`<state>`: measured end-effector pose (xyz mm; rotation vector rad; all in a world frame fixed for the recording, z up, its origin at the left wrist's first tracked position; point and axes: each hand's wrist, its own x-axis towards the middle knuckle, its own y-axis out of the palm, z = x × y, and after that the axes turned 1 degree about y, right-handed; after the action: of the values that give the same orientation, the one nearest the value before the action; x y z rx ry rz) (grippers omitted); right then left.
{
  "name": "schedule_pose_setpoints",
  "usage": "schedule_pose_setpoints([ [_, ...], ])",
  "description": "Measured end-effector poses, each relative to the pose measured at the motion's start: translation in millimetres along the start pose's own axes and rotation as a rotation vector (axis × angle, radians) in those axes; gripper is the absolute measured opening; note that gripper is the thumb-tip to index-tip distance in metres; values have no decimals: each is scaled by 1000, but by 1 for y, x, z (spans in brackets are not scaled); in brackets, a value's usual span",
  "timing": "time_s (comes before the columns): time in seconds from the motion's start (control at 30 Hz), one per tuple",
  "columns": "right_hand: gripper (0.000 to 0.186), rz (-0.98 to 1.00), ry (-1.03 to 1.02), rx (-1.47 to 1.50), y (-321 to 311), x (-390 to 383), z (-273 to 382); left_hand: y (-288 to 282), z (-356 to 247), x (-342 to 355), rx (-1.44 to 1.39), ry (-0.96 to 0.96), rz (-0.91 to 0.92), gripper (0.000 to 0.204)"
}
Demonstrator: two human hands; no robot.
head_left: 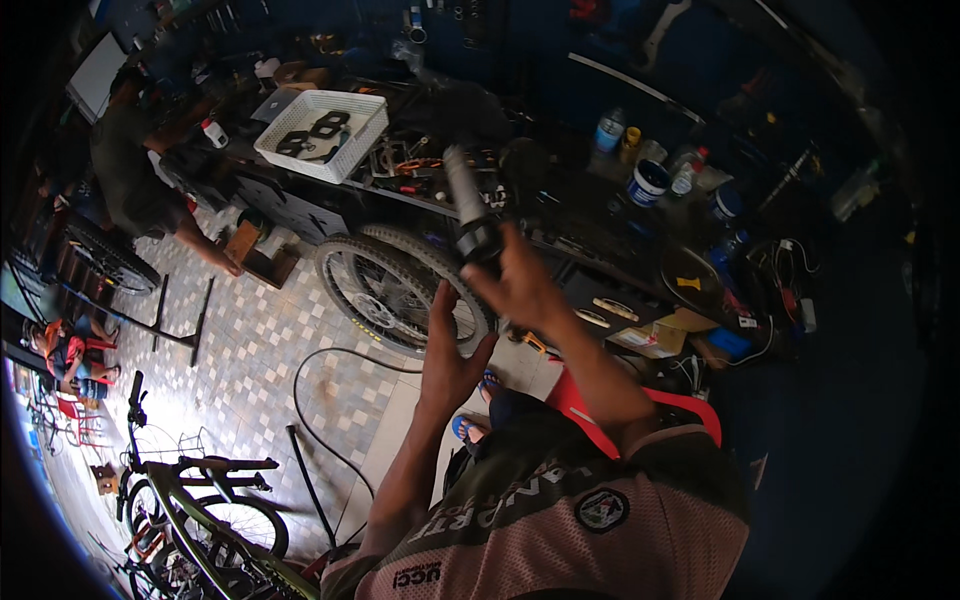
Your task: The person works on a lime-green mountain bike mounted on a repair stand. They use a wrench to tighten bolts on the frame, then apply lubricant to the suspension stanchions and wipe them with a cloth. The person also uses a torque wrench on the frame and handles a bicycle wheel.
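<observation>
My right hand is closed round the black lower part of a cylindrical object with a pale grey upper section, held upright at a tilt in front of the cluttered bench. My left hand is raised just below and left of it, fingers extended, thumb apart, holding nothing. Behind my hands, two bicycle wheels with tyres lean against the bench. Above them, a white plastic crate holds dark flat parts, next to small tools on the bench.
Another person stands at the bench on the left. A seated person is at the far left. Bicycles, a stand and a hose are on the tiled floor. A red seat is by my right arm; bottles and tubs crowd the bench.
</observation>
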<state>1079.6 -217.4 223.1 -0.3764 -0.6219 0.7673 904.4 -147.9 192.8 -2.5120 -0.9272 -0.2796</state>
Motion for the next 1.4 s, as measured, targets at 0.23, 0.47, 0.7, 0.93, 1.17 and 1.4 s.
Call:
schedule_pose_setpoints([
  [0.23,63,102,120,220,24,-42,32,52,61,-7,20,47,-185,69],
  [0.47,86,319,-162,99,-14,-35,-30,31,59,56,-1009,-393,-208,81],
  [0.7,44,-53,126,153,-75,109,-152,38,46,120,-1308,-540,-299,56],
  [0.93,44,-208,-117,-653,-46,293,-290,51,45,154,-1322,-568,-407,85],
  [1.17,24,154,-10,-878,-24,361,-287,36,45,136,-1285,-557,-629,93],
  [1.4,25,116,-156,-983,-37,373,-289,22,41,129,-1250,-545,-689,99],
])
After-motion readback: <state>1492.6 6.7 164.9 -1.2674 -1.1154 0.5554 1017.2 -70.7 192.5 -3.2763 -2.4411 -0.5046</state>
